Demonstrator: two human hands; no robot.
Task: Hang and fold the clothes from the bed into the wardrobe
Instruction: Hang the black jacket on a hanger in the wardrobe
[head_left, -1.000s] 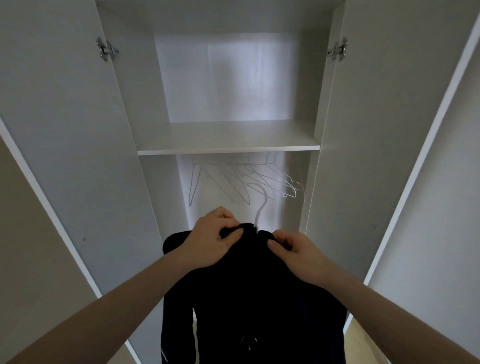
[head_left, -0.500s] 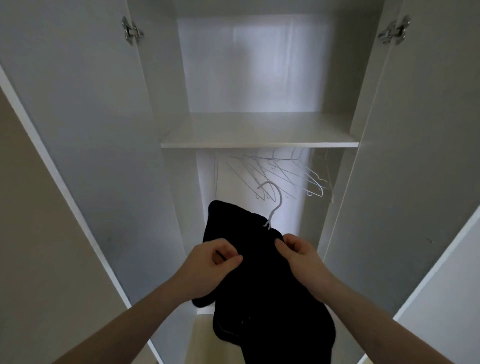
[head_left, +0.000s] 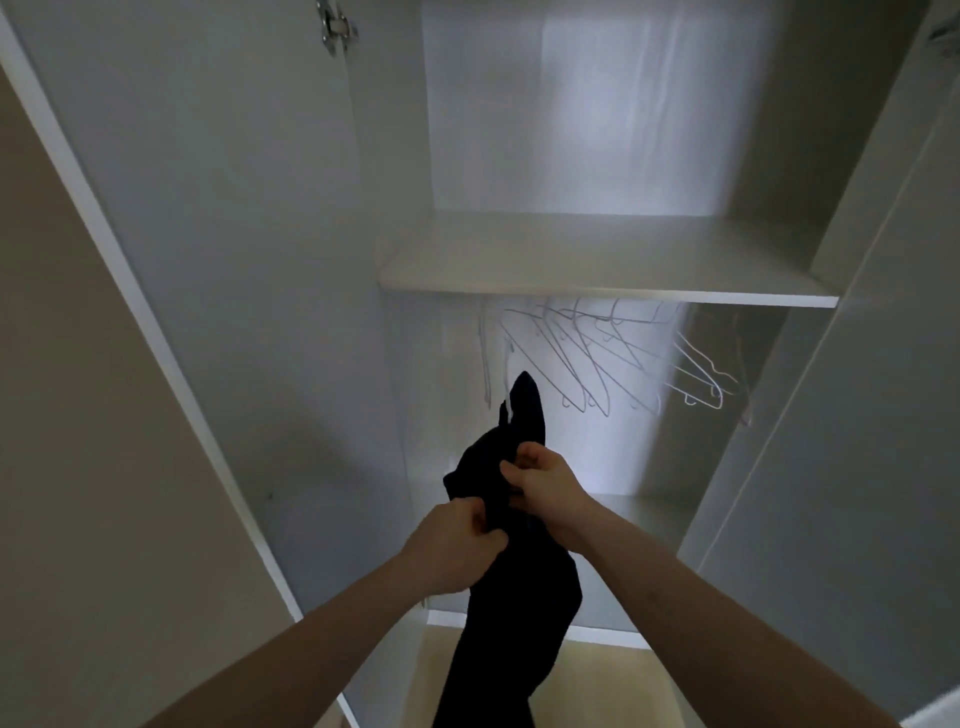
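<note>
Garment (head_left: 514, 597) turned edge-on; both hands (head_left: 457, 551) gripping.

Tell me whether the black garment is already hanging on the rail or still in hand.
Still in hand. Both the left hand and right hand grip the black garment below the empty hangers.

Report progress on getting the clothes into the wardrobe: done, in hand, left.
Done: nothing visibly stored yet; the shelf is bare and the wire hangers below it carry no clothes. In hand: a black garment, gripped by the left hand and right hand inside the open wardrobe. Left: hanging it up. The bed and any other clothes are out of view.
</note>
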